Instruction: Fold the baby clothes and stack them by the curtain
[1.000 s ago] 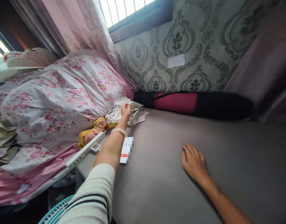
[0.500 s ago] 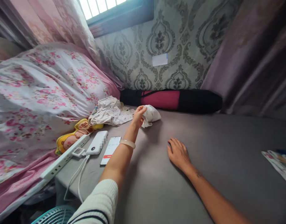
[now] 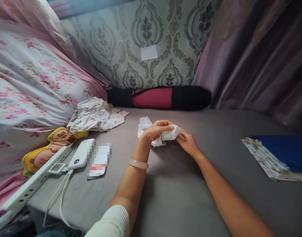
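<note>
A small, crumpled white cloth (image 3: 171, 133) is held up between my two hands, just above the grey sheet. My left hand (image 3: 156, 131) pinches its left part, thumb on top and fingers curled. On the cloth's right end, the fingers of my right hand (image 3: 187, 142) are closed. More white fabric (image 3: 144, 123) lies on the sheet behind my left hand; whether it is joined to the held cloth is hidden. The exact kind of garment cannot be made out.
A dotted white cloth (image 3: 96, 115) lies crumpled at the left, near a power bank (image 3: 82, 154), a phone (image 3: 100, 161) and a power strip (image 3: 37, 177). A black and pink long bag (image 3: 153, 97) rests along the wall. Folded fabrics (image 3: 284, 154) lie at right.
My left hand has brought the white cloth rightward and nearer. My right hand has risen from the sheet and taken hold of its right end. The view has turned right.
</note>
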Demonstrator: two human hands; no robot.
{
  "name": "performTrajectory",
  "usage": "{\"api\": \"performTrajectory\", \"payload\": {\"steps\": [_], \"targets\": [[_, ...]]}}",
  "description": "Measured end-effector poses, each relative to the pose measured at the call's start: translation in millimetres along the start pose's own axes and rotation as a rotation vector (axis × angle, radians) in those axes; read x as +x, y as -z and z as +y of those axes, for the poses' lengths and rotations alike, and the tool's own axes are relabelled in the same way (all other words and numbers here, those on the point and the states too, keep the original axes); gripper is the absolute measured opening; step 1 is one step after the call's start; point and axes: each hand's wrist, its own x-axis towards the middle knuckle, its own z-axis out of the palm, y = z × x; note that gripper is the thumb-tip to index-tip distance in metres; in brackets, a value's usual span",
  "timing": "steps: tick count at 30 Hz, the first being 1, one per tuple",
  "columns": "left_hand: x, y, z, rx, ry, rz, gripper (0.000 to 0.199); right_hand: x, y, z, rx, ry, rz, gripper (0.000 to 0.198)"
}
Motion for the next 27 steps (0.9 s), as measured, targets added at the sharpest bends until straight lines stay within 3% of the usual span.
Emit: {"api": "performTrajectory", "payload": {"steps": [2,5,9,12,17,21,24,27], "targets": [[0,-3,-2,0.027,-0.022,-0.018,0.017,2,12,-2,0.053,-0.097,-0.02,0.029],[1,0,-6,0.091,-0.039,-0.07,0.026,7,32,-8,0.053,-0.218,0.142,0.027],[-1,6,-7,0.17,0.011,-0.251,0.05,11,61,-28,-0.012,-0.248,0.368,0.021],[-4,7,-4,0.208,0.015,-0.329,0.056,10,81,-47,-0.088,-0.281,0.405,0.016],[-5,9,-1,0.192,-0.074,-0.302,0.043,4,105,-57,-0.227,-0.414,0.221,0.016],[0,9,-7,0.242,-0.089,-0.156,0.032,2,116,-46,-0.455,-0.465,-0.042,0.019],[5,6,-14,0.275,-0.088,-0.055,0.023,0,118,-39,-0.617,-0.443,-0.224,0.016],[9,2,-20,0.302,-0.112,-0.011,0.019,0,112,-42,-0.596,-0.312,-0.254,0.025]]}}
